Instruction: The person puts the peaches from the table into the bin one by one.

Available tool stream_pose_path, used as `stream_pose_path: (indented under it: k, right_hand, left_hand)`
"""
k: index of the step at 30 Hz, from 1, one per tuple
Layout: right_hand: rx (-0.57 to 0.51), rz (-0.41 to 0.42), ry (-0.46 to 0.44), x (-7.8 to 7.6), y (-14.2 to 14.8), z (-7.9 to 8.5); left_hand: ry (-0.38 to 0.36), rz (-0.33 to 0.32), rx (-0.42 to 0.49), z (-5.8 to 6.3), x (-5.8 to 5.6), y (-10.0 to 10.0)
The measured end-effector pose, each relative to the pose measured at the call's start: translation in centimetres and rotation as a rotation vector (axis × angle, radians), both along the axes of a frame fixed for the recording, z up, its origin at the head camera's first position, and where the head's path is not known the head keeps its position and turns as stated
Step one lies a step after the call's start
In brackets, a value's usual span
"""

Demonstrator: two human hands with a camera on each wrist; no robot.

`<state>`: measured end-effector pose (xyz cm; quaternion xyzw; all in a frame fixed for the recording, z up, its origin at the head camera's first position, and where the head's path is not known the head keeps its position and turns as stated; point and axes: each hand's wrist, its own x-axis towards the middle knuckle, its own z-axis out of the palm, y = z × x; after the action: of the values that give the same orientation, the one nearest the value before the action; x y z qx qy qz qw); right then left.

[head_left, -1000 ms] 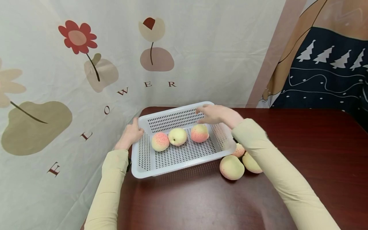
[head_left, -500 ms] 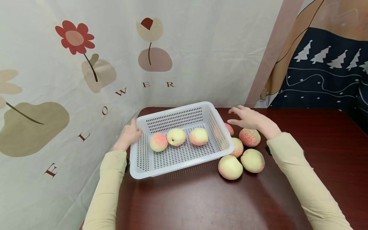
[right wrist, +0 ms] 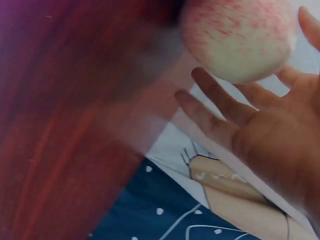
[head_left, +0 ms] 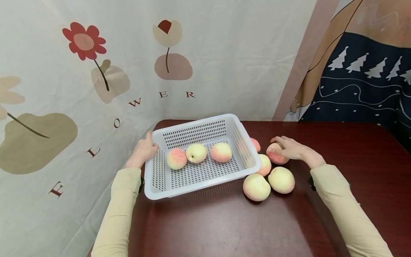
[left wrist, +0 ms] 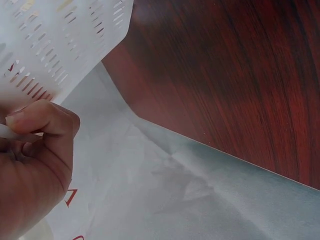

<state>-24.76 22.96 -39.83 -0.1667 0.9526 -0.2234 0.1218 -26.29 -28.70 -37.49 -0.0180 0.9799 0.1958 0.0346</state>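
A white perforated plastic basket (head_left: 205, 184) stands tilted across the table, its left rim gripped by my left hand (head_left: 145, 149). The left wrist view shows the thumb curled over the basket's rim. Three peaches lie inside, among them a pale yellow peach (head_left: 196, 153) in the middle. To the right of the basket my right hand (head_left: 293, 149) reaches over a red-speckled peach (head_left: 277, 154). In the right wrist view, its fairly straight fingers (right wrist: 212, 117) and its thumb spread around that peach (right wrist: 240, 37), not closed tightly.
Beside the basket's right end lie more peaches: a pale peach (head_left: 257, 187), a yellow peach (head_left: 282, 180), a pinkish peach (head_left: 264, 165) and a partly hidden red peach (head_left: 255, 144). A printed cloth (head_left: 224, 64) hangs behind and left of the dark red table (head_left: 218, 225).
My right hand has moved from above the basket out to the right and down onto the red-speckled peach. The peach under it earlier stays in the basket. My left hand keeps its grip.
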Motion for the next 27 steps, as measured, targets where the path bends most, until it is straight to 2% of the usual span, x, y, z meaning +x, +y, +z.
stream_pose_path:
  k: [7,12,27]
  right_hand:
    - [-0.013,0.010,-0.011,-0.1,-0.1,-1.2]
    - [-0.018,0.010,0.027,-0.3,-0.3,-1.7]
    - [-0.036,0.014,0.072,-0.7,-0.6,-2.1]
  left_hand:
    - [0.005,-0.003,-0.007,0.1,0.1,0.0]
    - [-0.005,0.003,-0.003,0.1,0.1,0.0]
    - [-0.002,0.008,-0.002,0.0,0.0,0.1]
